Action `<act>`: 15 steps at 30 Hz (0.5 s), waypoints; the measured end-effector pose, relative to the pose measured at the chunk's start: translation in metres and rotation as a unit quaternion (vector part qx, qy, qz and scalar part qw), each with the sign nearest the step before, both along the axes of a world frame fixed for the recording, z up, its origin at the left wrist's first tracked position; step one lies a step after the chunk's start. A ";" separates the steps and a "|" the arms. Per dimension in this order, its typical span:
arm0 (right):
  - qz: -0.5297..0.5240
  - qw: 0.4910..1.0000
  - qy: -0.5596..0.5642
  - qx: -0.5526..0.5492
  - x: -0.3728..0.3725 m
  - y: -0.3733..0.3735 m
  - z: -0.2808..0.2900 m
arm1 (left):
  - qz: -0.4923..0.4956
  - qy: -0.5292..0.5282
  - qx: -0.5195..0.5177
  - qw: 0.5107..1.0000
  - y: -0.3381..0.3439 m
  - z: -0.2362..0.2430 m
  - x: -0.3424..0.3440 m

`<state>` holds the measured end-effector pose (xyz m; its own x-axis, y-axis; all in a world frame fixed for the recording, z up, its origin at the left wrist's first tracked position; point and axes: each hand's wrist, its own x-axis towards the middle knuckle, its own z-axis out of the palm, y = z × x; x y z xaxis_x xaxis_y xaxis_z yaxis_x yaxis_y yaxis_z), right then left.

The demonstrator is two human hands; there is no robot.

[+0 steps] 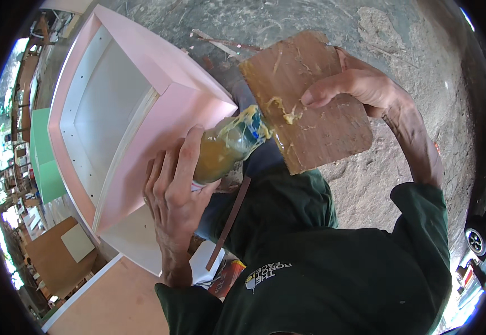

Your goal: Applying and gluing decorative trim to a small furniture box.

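My left hand (173, 190) is closed around a clear bottle (218, 153) of thick yellow-brown substance, its smeared end tilted up to the toothed left edge of a brown board (310, 134). My right hand (366, 89) grips that board from the right, thumb on its upper face, where pale yellow smears sit. Beside my left hand stands a pink cabinet-like piece (142, 67) with a white recessed inside and a row of small holes along it. A thin dark strip (226, 229) lies slanting below the bottle.
A green panel (47, 173) and a brown sheet (56, 262) lie at the left. A pale panel with white edging (103, 301) is at lower left. Debris (215, 42) lies on the rough concrete floor (399, 156). A vehicle wheel (476, 240) shows at the far right.
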<state>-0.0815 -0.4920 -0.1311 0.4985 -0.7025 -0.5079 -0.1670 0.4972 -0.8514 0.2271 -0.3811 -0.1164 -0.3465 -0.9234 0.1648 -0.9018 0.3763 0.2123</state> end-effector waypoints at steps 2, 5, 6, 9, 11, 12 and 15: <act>-0.007 0.999 0.034 -0.007 -0.013 0.001 0.003 | -0.005 0.036 -0.009 0.999 -0.010 -0.009 -0.009; -0.022 0.995 0.096 -0.003 -0.032 0.006 0.009 | -0.009 0.064 -0.019 0.998 -0.026 -0.020 -0.021; -0.028 0.992 0.123 0.001 -0.037 0.008 0.011 | -0.007 0.070 -0.020 0.997 -0.031 -0.022 -0.025; -0.048 0.996 0.080 0.014 -0.048 0.016 0.013 | -0.011 0.084 -0.021 0.996 -0.043 -0.025 -0.031; -0.058 0.996 0.059 0.020 -0.052 0.020 0.017 | -0.018 0.096 -0.017 0.995 -0.049 -0.028 -0.033; -0.067 0.996 0.061 0.023 -0.053 0.022 0.019 | -0.019 0.099 -0.019 0.995 -0.050 -0.030 -0.034; -0.086 0.994 0.068 0.026 -0.057 0.021 0.028 | -0.012 0.120 0.008 0.993 -0.055 -0.035 -0.037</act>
<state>-0.1380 -0.4712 -0.1035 0.2985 -0.7418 -0.6005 -0.1875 0.5713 -0.7990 0.1896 -0.4363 -0.1514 -0.3209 -0.9186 0.2308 -0.8151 0.3919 0.4266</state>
